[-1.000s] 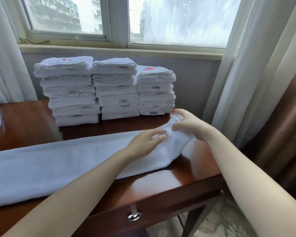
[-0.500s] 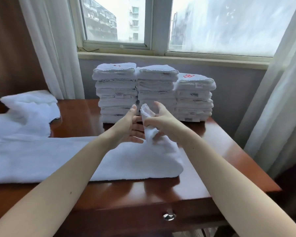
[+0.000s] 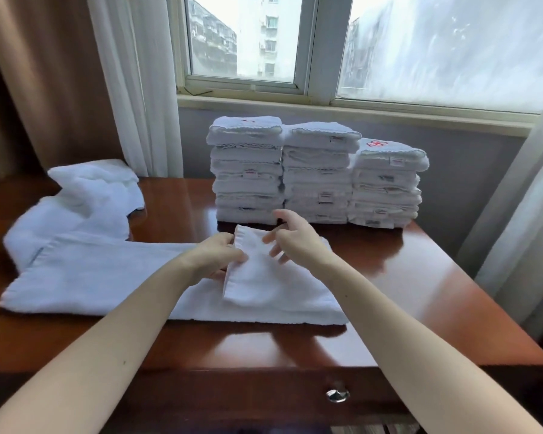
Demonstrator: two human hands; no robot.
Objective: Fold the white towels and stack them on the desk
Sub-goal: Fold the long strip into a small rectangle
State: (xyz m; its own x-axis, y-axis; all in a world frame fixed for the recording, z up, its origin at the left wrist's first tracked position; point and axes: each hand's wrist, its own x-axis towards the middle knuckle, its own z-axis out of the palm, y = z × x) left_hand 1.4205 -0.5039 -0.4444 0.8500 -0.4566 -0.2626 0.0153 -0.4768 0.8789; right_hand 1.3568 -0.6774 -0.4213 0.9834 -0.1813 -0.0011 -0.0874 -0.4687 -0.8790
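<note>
A long white towel (image 3: 113, 277) lies folded lengthwise across the brown desk (image 3: 405, 277). Its right end is turned back over itself as a flap (image 3: 261, 277). My left hand (image 3: 217, 258) pinches the flap's left edge. My right hand (image 3: 295, 239) hovers just above the flap with fingers spread and relaxed, holding nothing. Three stacks of folded white towels (image 3: 314, 173) stand at the back of the desk under the window.
A crumpled pile of unfolded white towels (image 3: 85, 198) lies at the desk's back left. Curtains hang on both sides. The desk's front has a drawer with a metal knob (image 3: 337, 394). The desk's right edge runs near the right curtain.
The towel's right end was lifted and carried left, and now lies folded back on the towel. My right hand has let go of it; my left hand now holds the flap's edge.
</note>
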